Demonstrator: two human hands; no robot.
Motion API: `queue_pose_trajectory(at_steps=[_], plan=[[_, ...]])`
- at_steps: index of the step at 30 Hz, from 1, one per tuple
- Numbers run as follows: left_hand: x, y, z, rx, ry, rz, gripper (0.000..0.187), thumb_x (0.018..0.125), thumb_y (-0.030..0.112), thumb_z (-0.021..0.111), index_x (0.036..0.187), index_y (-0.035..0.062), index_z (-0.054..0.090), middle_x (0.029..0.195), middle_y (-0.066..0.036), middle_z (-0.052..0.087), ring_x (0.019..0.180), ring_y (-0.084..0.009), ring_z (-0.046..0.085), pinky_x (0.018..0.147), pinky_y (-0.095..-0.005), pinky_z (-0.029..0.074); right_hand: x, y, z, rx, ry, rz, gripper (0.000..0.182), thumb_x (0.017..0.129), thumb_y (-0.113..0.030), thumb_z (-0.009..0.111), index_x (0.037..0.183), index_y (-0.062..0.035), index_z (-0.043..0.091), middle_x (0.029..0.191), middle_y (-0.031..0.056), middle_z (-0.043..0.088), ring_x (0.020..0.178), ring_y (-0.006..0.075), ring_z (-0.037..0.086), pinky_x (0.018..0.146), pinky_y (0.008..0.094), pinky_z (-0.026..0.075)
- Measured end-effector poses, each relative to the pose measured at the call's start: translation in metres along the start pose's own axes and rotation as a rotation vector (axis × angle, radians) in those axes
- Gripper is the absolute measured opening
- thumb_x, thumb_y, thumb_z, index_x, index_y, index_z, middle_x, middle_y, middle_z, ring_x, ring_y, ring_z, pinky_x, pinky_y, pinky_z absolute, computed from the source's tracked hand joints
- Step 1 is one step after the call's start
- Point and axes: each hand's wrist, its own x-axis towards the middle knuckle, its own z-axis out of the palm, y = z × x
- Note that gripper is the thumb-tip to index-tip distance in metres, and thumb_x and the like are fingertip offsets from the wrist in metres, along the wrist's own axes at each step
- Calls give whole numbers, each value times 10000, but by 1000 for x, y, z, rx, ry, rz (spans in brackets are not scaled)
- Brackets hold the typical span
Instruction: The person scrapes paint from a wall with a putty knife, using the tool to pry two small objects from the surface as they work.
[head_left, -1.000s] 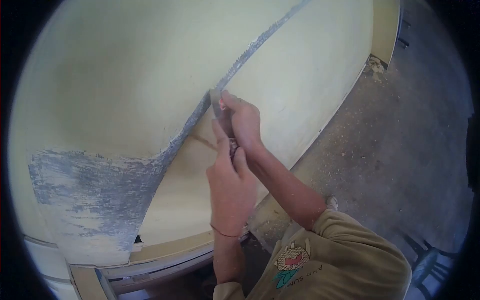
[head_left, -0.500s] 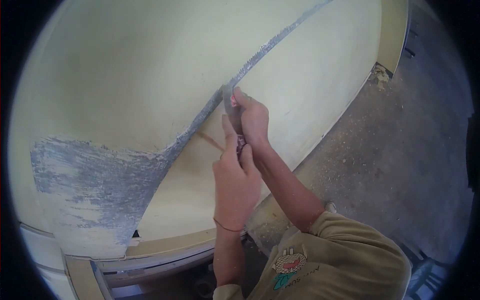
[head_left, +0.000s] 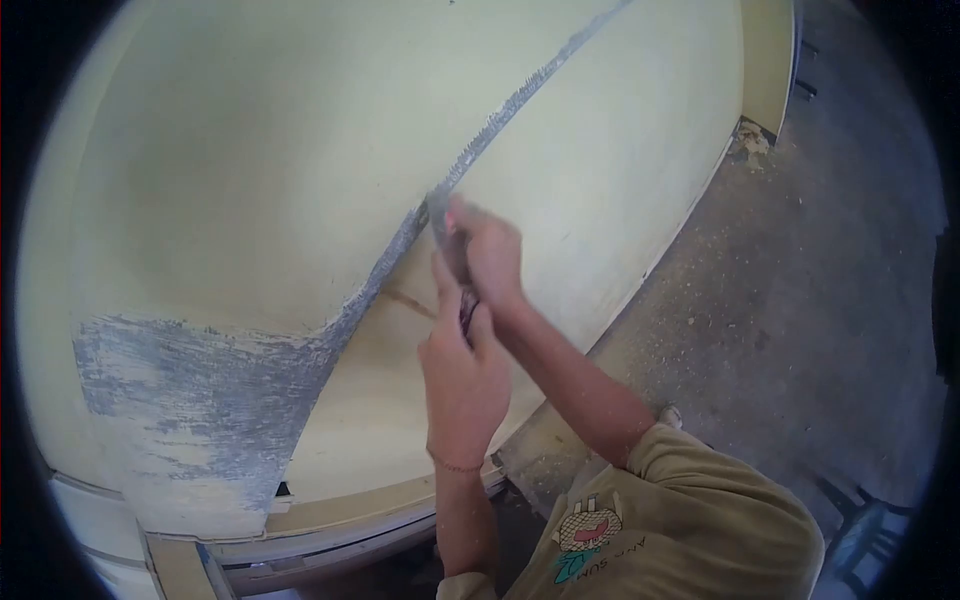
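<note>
A scraper with a flat metal blade (head_left: 438,212) sits against a pale yellow board (head_left: 590,200), its tip at a rough grey strip (head_left: 490,125) that runs diagonally along an edge. My left hand (head_left: 466,380), with a thin band at the wrist, is closed around the scraper's dark handle, one finger stretched along the tool. Farther up, my right hand (head_left: 492,255) is slightly blurred and closed on the blade's right side, near a small red patch. The strip widens at lower left into a scraped grey patch (head_left: 220,390).
A concrete floor (head_left: 720,300) with scattered crumbs lies to the right. Broken material (head_left: 752,145) sits at the board's far corner. Wooden framing (head_left: 350,510) runs below the board. A blue-green chair-like frame (head_left: 865,540) stands at lower right.
The camera view has shifted slightly, and the board's middle appears lower. Both hands and the scraper appear a little lower and further left, still against the strip.
</note>
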Motion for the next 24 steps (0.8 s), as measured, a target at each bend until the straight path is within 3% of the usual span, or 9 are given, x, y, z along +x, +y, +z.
queue_pose_trajectory(at_steps=[2, 6, 11, 13, 17, 19, 21, 22, 24], plan=[[8, -8, 9, 114, 136, 269, 557, 952, 25, 381, 1495, 131, 310, 619, -42, 511, 407, -71, 418, 372, -272, 363, -1, -2, 2, 140, -10, 132, 331, 920, -292, 607, 689, -56, 623, 715, 33, 601, 715, 104, 532, 674, 275, 420], [-12, -23, -5, 38, 130, 100, 542, 954, 55, 398, 1487, 107, 311, 627, -66, 512, 416, -92, 449, 363, -277, 372, 9, 51, 11, -24, 2, -207, 323, 898, -248, 628, 636, -66, 576, 565, -4, 493, 499, 104, 459, 472, 267, 341], [0, -1, 5, 137, 103, 192, 435, 956, 62, 415, 1392, 52, 422, 658, -82, 535, 429, -96, 467, 370, -282, 364, -2, 7, 3, 249, -45, 141, 316, 883, -229, 650, 628, -44, 615, 621, 22, 560, 574, 90, 481, 560, 280, 382], [-9, 1, -5, 74, 152, 135, 388, 960, 84, 433, 1342, 18, 451, 682, -97, 544, 463, -103, 484, 391, -288, 381, -9, 16, 18, -148, -7, -299, 353, 934, -324, 582, 689, -70, 566, 631, 25, 529, 537, 103, 466, 487, 277, 362], [8, -1, 6, 57, 70, 175, 395, 963, 84, 430, 1352, 17, 446, 669, -90, 536, 442, -95, 470, 386, -280, 380, 13, -6, -4, 102, -32, 123, 392, 941, -340, 570, 679, -53, 617, 686, 47, 601, 655, 157, 565, 654, 322, 461], [10, 1, 9, 82, 111, 222, 403, 962, 82, 434, 1359, 13, 442, 674, -76, 529, 434, -91, 463, 382, -277, 380, 18, 17, -3, 85, -11, 163, 398, 938, -341, 577, 679, -44, 627, 691, 54, 608, 671, 156, 577, 664, 320, 463], [-6, -18, -3, 50, 126, 174, 400, 961, 88, 440, 1354, 10, 447, 678, -73, 526, 429, -92, 460, 382, -277, 382, 19, 51, 9, -240, 4, -579, 370, 935, -335, 587, 674, -72, 588, 623, 29, 541, 530, 130, 496, 492, 301, 399], [-10, -25, -6, 20, 128, 120, 397, 961, 93, 446, 1349, 6, 452, 681, -70, 523, 425, -93, 458, 382, -276, 384, 9, 46, 10, -97, -4, -139, 367, 934, -336, 588, 678, -73, 592, 618, 28, 541, 527, 137, 490, 495, 304, 401], [5, 3, 8, 53, 93, 100, 412, 960, 86, 438, 1364, 10, 440, 681, -74, 530, 427, -97, 466, 384, -276, 391, 14, 11, 3, -31, 3, -45, 360, 939, -330, 581, 689, -73, 613, 641, 33, 564, 587, 133, 511, 570, 308, 423]])
